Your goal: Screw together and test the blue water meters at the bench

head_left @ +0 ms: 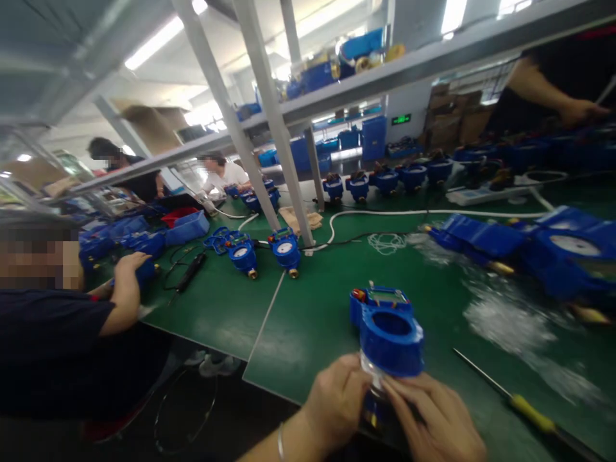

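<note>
A blue water meter housing (392,353) with a round hollow opening and an exposed circuit board stands at the table's front edge. At its near side my left hand (337,394) is closed, its fingertips pinching a small clear plastic piece (371,371). My right hand (436,414) meets it from the other side, thumb and fingers pressed together on the same plastic. Below the fingertips a brass fitting (373,420) shows, partly hidden. The exact shape of the plastic is blurred.
A yellow-handled screwdriver (532,412) and crumpled clear bags (505,321) lie to the right, near more blue meters (570,247). Two meters (286,250) stand by a shelf post (289,167). A co-worker's arm (122,292) is at left. A white cable (404,212) crosses behind.
</note>
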Demonstrator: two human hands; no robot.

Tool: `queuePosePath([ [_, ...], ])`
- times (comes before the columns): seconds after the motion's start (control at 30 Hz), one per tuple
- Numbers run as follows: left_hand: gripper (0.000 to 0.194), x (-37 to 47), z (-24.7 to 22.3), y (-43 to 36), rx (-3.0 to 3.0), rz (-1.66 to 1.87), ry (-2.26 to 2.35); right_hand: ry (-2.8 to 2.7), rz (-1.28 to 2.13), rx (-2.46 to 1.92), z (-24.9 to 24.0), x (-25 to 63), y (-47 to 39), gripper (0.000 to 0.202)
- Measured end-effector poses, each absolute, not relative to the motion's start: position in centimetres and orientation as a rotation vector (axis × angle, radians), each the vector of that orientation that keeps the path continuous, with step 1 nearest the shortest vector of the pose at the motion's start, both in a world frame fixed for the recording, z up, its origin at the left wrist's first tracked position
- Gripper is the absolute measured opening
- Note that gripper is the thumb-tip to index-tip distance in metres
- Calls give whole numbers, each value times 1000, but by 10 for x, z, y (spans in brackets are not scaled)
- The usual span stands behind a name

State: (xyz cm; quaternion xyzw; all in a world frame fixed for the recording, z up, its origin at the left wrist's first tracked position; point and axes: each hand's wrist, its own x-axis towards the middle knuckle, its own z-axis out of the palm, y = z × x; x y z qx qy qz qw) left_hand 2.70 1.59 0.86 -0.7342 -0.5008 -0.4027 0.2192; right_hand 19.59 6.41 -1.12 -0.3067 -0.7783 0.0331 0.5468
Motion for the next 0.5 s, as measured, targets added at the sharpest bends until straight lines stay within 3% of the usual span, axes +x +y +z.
queuePosePath([
  [0.17, 15, 10, 8, 27, -2266, -1166, -1289, -1810, 117, -851, 4, 187, 52, 6],
  [0.33, 9, 14, 8, 19, -2256, -1299, -1555, -1789, 166, -931, 3, 188, 47, 6],
  [0.5, 18, 18, 2, 4, -2152, -1927, -2117, -1743, 313, -940, 3, 184, 45, 5],
])
